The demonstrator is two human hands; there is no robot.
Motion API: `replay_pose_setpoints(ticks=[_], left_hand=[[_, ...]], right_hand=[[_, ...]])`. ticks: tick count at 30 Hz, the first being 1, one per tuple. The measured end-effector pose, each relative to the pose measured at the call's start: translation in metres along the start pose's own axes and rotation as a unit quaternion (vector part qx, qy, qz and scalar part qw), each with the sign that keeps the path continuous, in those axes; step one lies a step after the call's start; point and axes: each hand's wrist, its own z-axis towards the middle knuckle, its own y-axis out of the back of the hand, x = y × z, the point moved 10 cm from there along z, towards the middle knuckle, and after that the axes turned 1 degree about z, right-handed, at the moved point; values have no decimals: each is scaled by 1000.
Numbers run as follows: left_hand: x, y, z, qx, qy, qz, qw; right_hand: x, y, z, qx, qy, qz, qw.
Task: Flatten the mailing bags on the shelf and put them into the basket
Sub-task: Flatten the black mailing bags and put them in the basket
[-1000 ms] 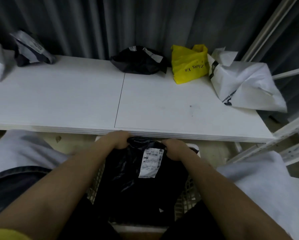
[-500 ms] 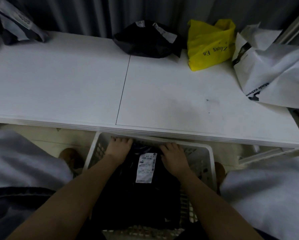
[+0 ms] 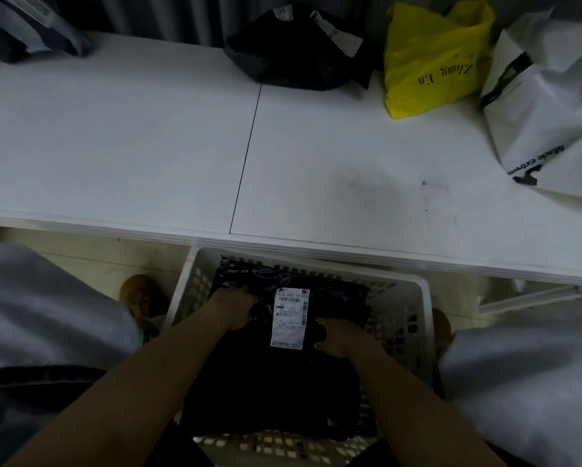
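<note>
A black mailing bag [image 3: 276, 382] with a white shipping label [image 3: 290, 318] lies flat inside the white slatted basket [image 3: 423, 299] on the floor below the shelf. My left hand [image 3: 235, 306] presses on the bag just left of the label. On the label's other side, my right hand [image 3: 338, 335] also rests on the bag. Both sets of fingertips fade into the dark plastic. On the white shelf [image 3: 148, 129] lie a crumpled black bag [image 3: 293, 52], a yellow bag [image 3: 434, 65], a large white bag [image 3: 545, 106] and a grey bag [image 3: 30, 28].
The shelf's front edge overhangs the far rim of the basket. My knees in grey cloth flank the basket left and right, and a shoe [image 3: 141, 294] shows on the floor beside its left wall. A dark curtain hangs behind the shelf.
The black bag has gone down from the shelf edge into the basket. My hands slid back along it toward me, from its far edge to either side of the label.
</note>
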Motion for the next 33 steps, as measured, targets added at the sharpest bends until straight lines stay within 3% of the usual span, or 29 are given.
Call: replay_pose_setpoints(ticks=[9,16,21,28,33], left_hand=[[-12,44,-15,-58,-9,-66,996],[-20,103,-44,-90,-9,-64,994],[-15,147,-64,-138,18,-54,989],[-14,203,-84,-153,26,-53,986],[-9,245,-90,-193,32,-57,979]], right_hand=[[29,39,-12,-59,53,22,997],[47,78,-40,-76,41,-33,996],[69,124,-78,-131,55,-55,988],[90,183,-119,-179,75,39,980],[95,236,-137,-258,116,123,951]])
